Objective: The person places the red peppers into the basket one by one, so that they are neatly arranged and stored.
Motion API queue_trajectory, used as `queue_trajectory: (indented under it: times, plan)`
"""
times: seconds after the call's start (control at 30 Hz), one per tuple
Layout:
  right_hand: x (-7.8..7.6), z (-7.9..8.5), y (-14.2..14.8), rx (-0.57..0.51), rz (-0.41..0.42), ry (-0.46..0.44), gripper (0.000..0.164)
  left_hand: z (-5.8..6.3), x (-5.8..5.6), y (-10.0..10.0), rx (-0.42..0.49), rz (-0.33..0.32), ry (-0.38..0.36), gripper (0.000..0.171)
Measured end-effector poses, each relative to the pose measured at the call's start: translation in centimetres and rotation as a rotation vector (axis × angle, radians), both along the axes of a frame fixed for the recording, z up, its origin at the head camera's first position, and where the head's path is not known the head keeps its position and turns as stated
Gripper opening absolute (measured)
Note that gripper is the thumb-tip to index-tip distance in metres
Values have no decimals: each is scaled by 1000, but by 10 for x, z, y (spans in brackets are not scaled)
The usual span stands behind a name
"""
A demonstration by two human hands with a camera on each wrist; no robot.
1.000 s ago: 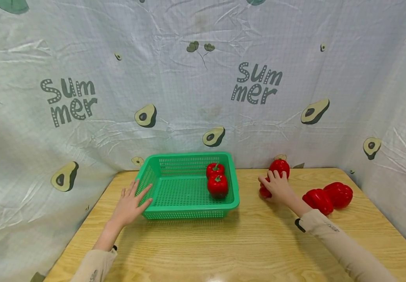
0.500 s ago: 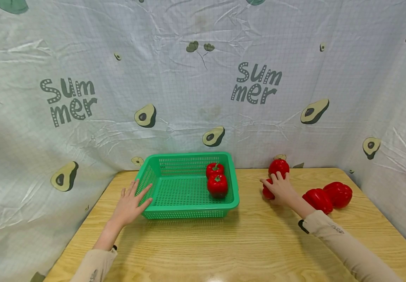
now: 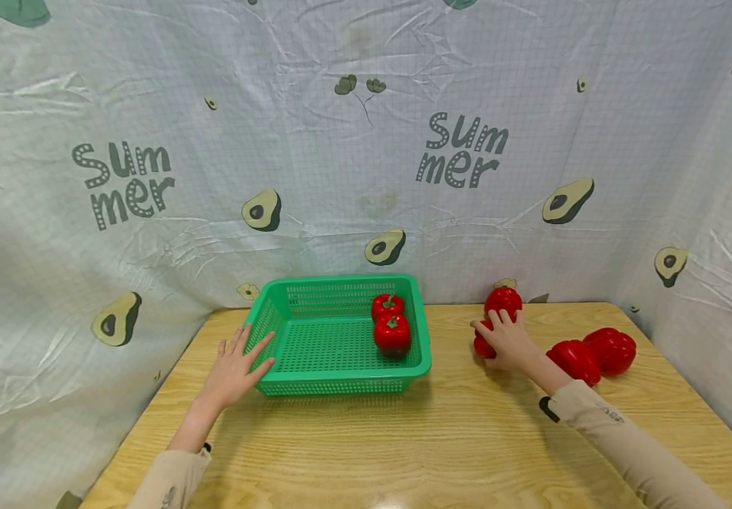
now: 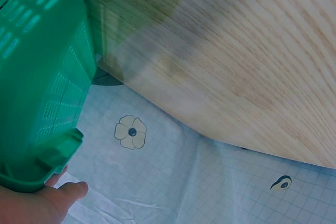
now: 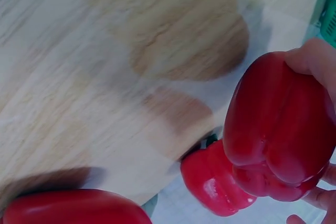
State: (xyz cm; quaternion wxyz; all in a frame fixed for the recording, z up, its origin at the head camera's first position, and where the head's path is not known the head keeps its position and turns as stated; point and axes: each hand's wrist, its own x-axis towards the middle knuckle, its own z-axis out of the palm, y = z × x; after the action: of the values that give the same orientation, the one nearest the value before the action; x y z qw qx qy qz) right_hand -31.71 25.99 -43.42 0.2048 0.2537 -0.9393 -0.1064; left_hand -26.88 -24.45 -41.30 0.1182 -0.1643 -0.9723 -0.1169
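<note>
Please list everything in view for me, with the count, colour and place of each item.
Table: one, light brown wood grain, under the basket
Backdrop: one, pale grey with avocado, flower and "summer" prints, behind the table
Basket: one, green, left of the table's centre
Basket peppers: two, red with green stems, one behind the other at the basket's right side
Held pepper: one, red, right of the basket
Rear pepper: one, red, behind the held one
Far-right peppers: two, red, side by side
Sleeves: two, beige, on the forearms
Bands: two, black, at the wrists
Left grip: one, bare, at the basket's left rim
Right grip: one, bare, holding the held pepper
</note>
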Motion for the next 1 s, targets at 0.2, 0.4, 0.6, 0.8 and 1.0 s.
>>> queue_trajectory:
  times: [0.2,0.4,0.6,0.8,1.0]
  plan:
    - [-1,8,-6,-39,-7,20,64,0,1,1,6,-4,0,54]
    - [-3,15,-12,-63,10,44,63,0,0,0,10,-6,-4,53]
    - [-1,25,-19,-106,45,36,65,1,0,-1,13,-4,-9,53]
    - [-1,33,-29,-92,86,90,61,0,0,0,1,0,-4,53]
    - [-5,42,-37,-58,120,169,64,1,0,0,1,-2,-2,53]
